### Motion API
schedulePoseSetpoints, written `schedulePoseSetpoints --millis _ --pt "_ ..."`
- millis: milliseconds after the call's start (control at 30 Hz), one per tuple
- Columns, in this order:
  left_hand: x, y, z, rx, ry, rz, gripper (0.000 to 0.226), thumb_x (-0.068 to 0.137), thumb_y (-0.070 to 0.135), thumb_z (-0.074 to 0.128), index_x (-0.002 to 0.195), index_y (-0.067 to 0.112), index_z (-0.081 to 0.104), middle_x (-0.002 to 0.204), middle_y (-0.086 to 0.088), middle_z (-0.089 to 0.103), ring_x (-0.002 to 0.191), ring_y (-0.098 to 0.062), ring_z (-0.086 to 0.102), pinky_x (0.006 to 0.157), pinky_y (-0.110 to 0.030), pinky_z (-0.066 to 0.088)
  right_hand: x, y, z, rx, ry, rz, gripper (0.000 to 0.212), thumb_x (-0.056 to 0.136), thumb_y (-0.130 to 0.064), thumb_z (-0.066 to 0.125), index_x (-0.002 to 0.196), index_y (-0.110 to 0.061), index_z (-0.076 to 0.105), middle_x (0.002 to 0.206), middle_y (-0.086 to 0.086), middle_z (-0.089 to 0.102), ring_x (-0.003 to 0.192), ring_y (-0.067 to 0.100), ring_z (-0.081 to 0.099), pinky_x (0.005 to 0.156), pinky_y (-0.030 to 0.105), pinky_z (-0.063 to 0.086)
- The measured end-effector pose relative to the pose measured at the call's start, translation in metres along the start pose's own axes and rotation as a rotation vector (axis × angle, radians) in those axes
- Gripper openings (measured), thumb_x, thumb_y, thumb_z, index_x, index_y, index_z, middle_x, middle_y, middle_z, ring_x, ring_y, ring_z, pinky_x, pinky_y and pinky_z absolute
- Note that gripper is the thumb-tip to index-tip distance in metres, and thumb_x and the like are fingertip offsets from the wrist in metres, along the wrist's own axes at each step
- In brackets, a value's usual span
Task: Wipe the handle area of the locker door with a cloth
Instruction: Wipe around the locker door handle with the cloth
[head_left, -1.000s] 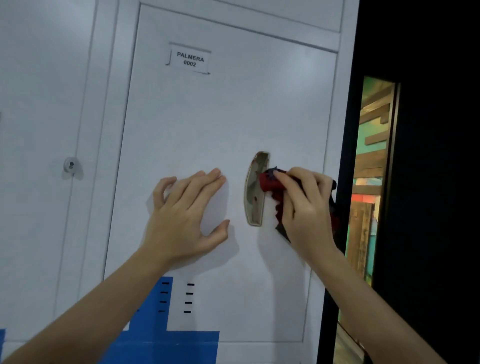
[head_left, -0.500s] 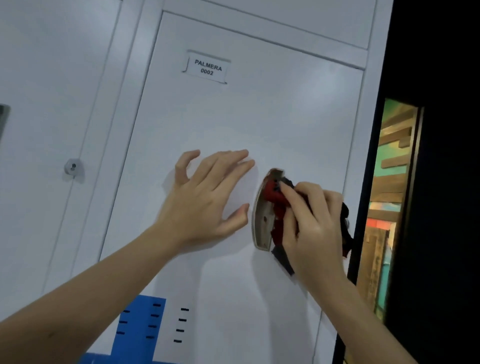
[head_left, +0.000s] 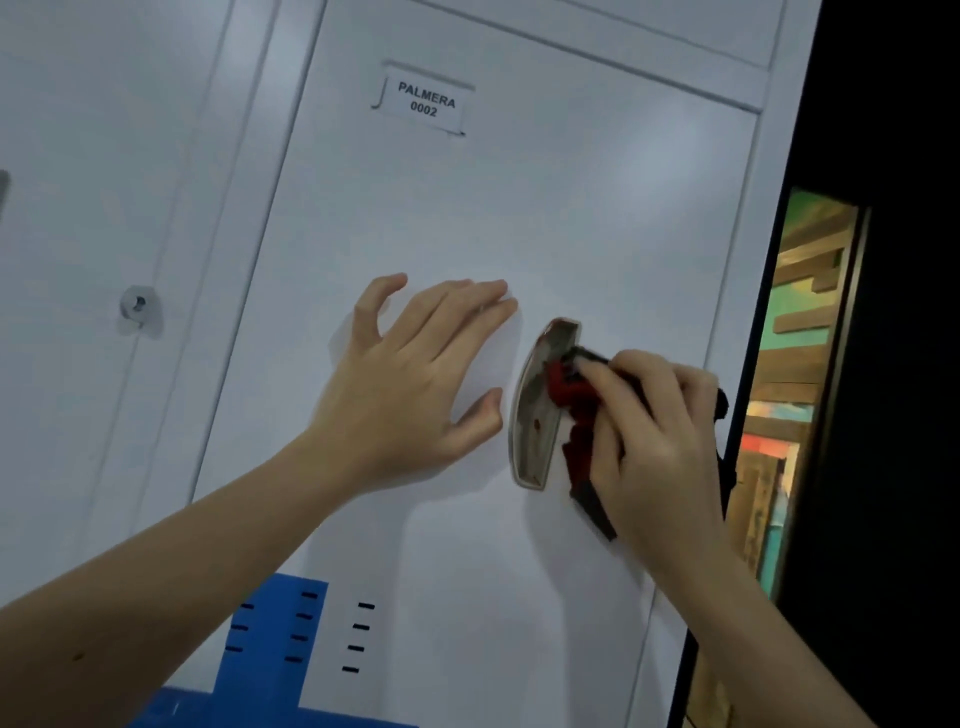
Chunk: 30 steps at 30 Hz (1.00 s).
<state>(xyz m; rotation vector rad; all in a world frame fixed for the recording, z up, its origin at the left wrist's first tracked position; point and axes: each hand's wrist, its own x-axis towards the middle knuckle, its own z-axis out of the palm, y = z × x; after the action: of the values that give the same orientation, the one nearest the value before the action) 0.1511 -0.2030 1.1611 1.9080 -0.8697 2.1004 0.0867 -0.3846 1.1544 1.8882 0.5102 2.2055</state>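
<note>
One white locker door (head_left: 519, 218), seen from the head camera, with two bare hands at work on it. The door carries one recessed metal handle (head_left: 537, 415), a curved, upright pull set into the right half of the panel. One cloth (head_left: 563, 384), red with darker parts, is bunched against the handle's right edge and reaches into the recess; a dark tail of it hangs below the hand. The right hand (head_left: 660, 436) grips the cloth, its fingers (head_left: 608, 379) curled over the bundle and pressing it to the handle. The left hand (head_left: 410, 379) holds nothing: it lies flat on the door just left of the handle, fingers straight and mostly together, the little finger apart and slightly bent, the thumb spread toward the handle without touching it. One label (head_left: 425, 105) near the top of the door reads "PALMERA 0002" in black capitals on white. Low on the door, short black vent slots (head_left: 358, 638) stand in three columns: four in each of the two right columns, three visible in the left. A blue painted area (head_left: 260, 675) covers the door's lower left. The neighbouring door on the left bears one round lock (head_left: 136, 304). A narrow opening (head_left: 800, 364) at the right shows coloured wooden planks, blurred.
</note>
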Motion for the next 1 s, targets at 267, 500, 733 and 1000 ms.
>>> schedulePoseSetpoints --millis 267,500,733,1000 --pt "0.002 0.002 -0.001 -0.014 -0.02 0.001 0.056 0.079 0.039 0.049 0.127 0.009 0.055 0.132 -0.003 0.053 0.12 -0.016 0.047 0.107 -0.041 0.016 -0.01 -0.01 -0.003 -0.021 -0.068 0.017 0.029 0.09 -0.005 0.045 0.107 0.003 0.067 0.097 0.014 0.065 0.086 0.025 0.041 0.076 0.03 0.037" --pt "0.002 0.001 -0.002 -0.008 -0.012 -0.004 0.058 0.078 0.04 0.05 0.128 0.01 0.055 0.132 -0.003 0.054 0.12 -0.017 0.048 0.106 -0.042 0.019 0.025 -0.006 0.008 0.018 -0.015 0.104 0.033 0.089 -0.006 0.04 0.108 0.004 0.066 0.097 0.015 0.063 0.086 0.025 0.038 0.075 0.028 0.035" --pt "0.001 -0.001 0.0 -0.009 0.002 -0.002 0.058 0.078 0.04 0.05 0.128 0.011 0.055 0.132 -0.001 0.054 0.12 -0.017 0.049 0.106 -0.042 0.021 0.03 0.005 0.006 0.025 0.025 0.106 0.032 0.09 -0.008 0.04 0.104 0.003 0.066 0.095 0.016 0.062 0.086 0.025 0.035 0.075 0.029 0.033" --pt "0.0 0.0 0.001 -0.02 0.011 0.001 0.058 0.078 0.04 0.05 0.128 0.012 0.055 0.132 -0.001 0.054 0.12 -0.016 0.048 0.106 -0.04 0.021 0.038 0.013 0.008 0.018 -0.01 0.046 0.027 0.087 -0.005 0.046 0.104 -0.001 0.067 0.099 0.016 0.061 0.088 0.027 0.034 0.075 0.038 0.039"
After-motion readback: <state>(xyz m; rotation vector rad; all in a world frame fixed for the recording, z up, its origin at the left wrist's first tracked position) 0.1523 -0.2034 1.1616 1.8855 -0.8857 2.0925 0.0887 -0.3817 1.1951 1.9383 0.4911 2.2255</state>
